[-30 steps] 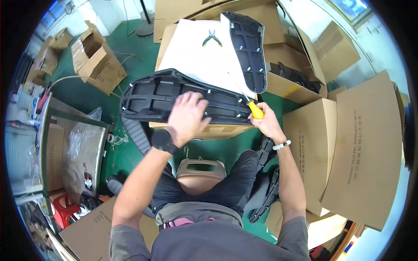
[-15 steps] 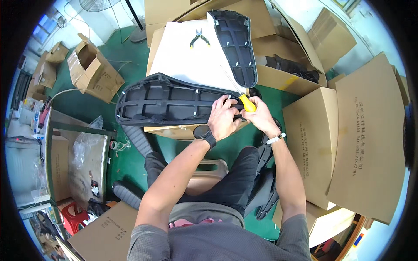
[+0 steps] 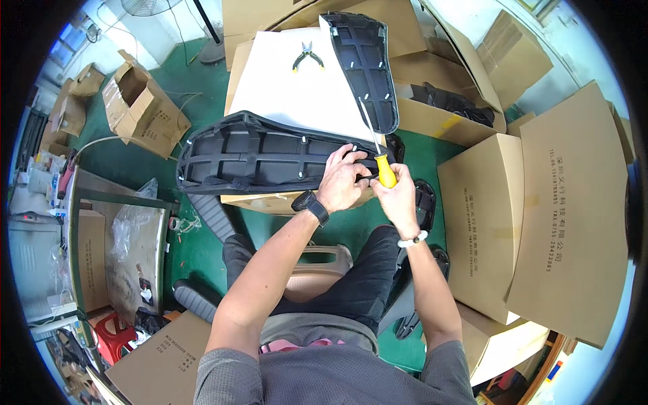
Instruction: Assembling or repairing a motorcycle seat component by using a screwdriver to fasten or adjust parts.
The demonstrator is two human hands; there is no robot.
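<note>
A long black seat lies underside up across the front of a white-topped box, its ribbed base and white studs showing. At its narrow right end, my left hand grips the near rim with bent fingers, a dark watch on that wrist. My right hand is closed round a screwdriver with a yellow handle. Its thin shaft points up and away from the seat's end. The fingertips of both hands nearly meet at the rim; what lies under them is hidden. Farther back rests a second black ribbed seat.
Black-handled pliers lie on the white board. An open carton with black material stands behind at the right, and tall cartons flank my right arm. On the left are a metal-framed bench and an open box.
My right hand has drawn down toward me, and the screwdriver has swung more upright. My left hand has shifted slightly left and stays on the seat's rim.
</note>
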